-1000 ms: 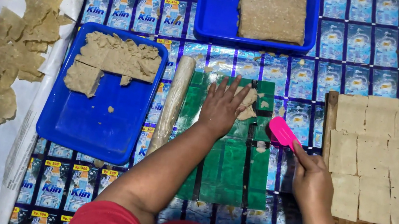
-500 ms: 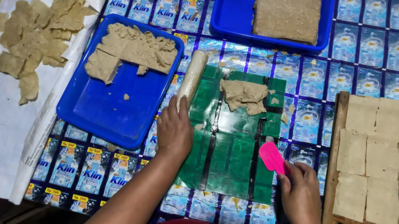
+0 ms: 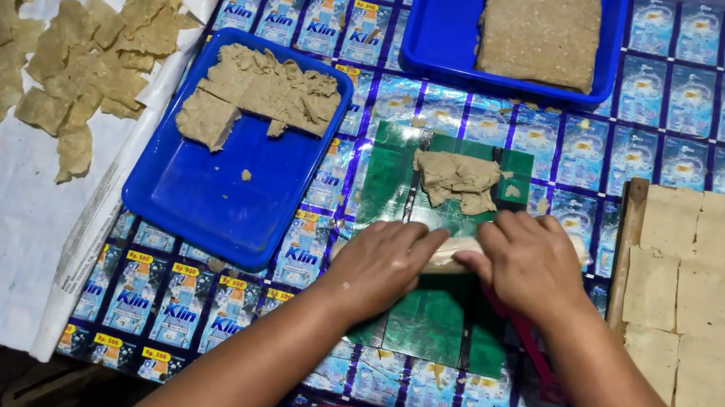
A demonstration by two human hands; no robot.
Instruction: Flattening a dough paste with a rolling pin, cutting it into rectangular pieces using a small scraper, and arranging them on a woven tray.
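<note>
- Left hand (image 3: 385,262) and right hand (image 3: 529,265) sit side by side at centre frame, palms down, fingers curled over a pale rolling pin (image 3: 452,251); only a short bit of the pin shows between them.
- Pin lies crosswise on a green plastic sheet (image 3: 431,320), just below a flattened lump of tan dough (image 3: 457,179) on the upper part of the sheet. Pin and dough look apart, narrow gap.
- Pink scraper (image 3: 530,347) lies under the right wrist, lower right of the sheet, mostly hidden.
- Blue tray (image 3: 204,201) left of centre, holding a torn dough slab (image 3: 260,92) at its upper end.
- Second blue tray (image 3: 446,28) at top centre with a rectangular dough block (image 3: 540,26).
- Thin square sheets (image 3: 711,287) laid in rows on a woven rack at right edge.
- Irregular dough pieces (image 3: 56,51) spread on white cloth, upper left.
- Patterned wrapper mat (image 3: 180,310) covers the work surface.
</note>
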